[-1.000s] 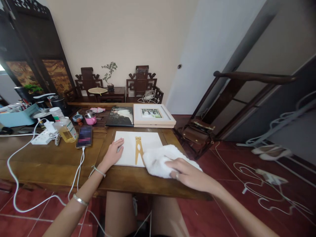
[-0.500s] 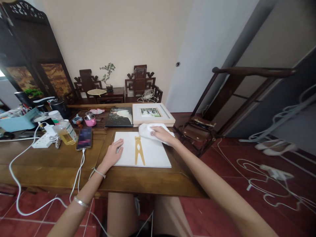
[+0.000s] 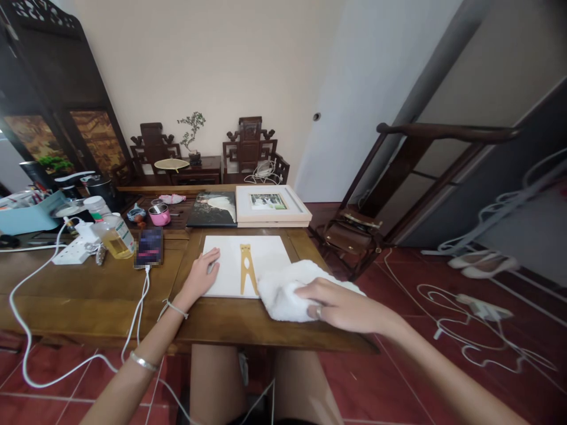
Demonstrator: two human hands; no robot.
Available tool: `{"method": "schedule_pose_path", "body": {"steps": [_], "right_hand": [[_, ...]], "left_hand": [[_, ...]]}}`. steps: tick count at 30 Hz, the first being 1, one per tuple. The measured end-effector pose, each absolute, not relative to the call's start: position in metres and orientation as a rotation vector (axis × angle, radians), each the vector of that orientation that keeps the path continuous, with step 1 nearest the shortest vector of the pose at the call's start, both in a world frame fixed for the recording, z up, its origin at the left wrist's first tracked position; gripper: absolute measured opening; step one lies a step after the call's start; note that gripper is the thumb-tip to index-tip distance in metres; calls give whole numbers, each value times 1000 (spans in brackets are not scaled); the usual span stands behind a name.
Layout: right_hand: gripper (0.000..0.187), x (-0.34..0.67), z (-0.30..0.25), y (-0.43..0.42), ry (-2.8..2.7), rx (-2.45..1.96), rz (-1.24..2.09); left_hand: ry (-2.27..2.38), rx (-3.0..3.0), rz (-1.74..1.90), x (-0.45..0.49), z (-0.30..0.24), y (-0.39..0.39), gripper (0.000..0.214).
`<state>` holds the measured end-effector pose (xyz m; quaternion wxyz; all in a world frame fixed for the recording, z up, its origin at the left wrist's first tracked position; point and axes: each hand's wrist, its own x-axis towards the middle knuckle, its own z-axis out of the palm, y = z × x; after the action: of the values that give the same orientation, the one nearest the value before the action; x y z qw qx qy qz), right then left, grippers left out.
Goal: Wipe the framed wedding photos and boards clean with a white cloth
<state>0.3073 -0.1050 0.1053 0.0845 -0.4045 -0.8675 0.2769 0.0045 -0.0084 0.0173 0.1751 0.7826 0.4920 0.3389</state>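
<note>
A white board (image 3: 225, 274) with a tan long-legged cat figure (image 3: 245, 264) on it lies flat on the wooden table (image 3: 221, 321). My left hand (image 3: 204, 273) rests on the board's left edge, fingers stretched out. A bunched white cloth (image 3: 287, 292) is gripped in my right hand (image 3: 339, 304), over the board's lower right corner and the table beside it. The cloth covers that corner and touches the tip of the figure's right leg. A ring shows on a finger of my right hand.
Behind the board lie a light picture frame (image 3: 270, 206) and a dark picture (image 3: 211, 209). To the left are a phone (image 3: 149, 248) on a cable, a bottle of yellow liquid (image 3: 116, 237), a power strip (image 3: 73, 251) and a pink cup (image 3: 159, 213). A wooden chair (image 3: 354, 224) stands right.
My right hand has moved the cloth from the board's upper right corner toward me and to the right, over the lower right corner. My left hand stays on the left edge.
</note>
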Motion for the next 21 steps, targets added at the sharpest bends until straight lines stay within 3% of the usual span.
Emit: {"method": "schedule_pose_path", "body": {"steps": [12, 21], "right_hand": [[14, 291, 65, 34, -2257, -1417, 457], [14, 281, 76, -25, -2361, -1413, 405]], "left_hand": [[1404, 2214, 947, 3, 18, -8, 39], [1405, 2226, 949, 3, 15, -6, 39]]}}
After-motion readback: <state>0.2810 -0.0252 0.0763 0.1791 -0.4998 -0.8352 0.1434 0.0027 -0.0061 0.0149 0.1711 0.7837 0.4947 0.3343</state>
